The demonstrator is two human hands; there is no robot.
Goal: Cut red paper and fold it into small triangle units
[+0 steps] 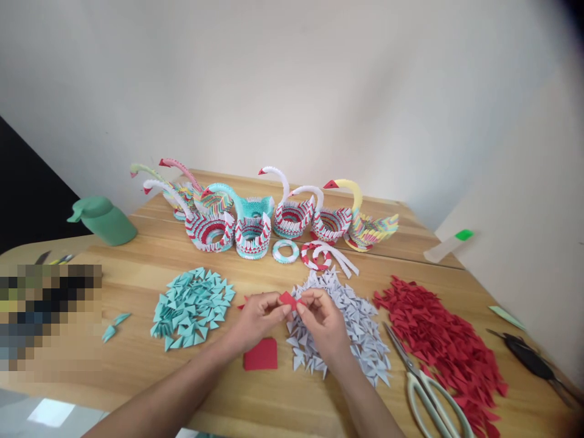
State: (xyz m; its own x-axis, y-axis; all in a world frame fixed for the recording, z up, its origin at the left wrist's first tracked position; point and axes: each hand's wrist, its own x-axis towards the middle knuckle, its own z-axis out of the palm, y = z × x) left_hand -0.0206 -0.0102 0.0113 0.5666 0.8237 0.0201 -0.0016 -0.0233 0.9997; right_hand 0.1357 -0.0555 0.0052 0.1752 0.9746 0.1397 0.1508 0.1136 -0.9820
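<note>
My left hand [259,316] and my right hand [322,319] meet over the wooden table [137,255], both pinching a small folded red paper piece [288,299] between fingertips. A stack of red paper squares [260,354] lies just below my left hand. My right hand hovers over a pile of white folded triangles [360,328]. A pile of teal folded triangles [191,307] lies to the left, and a pile of red folded triangles [444,340] to the right.
Several paper swans [255,219] and small paper rings [286,250] stand at the back. Pale green scissors [429,389] lie at front right, a dark tool [531,360] at the far right edge. A green container [103,220] lies at back left.
</note>
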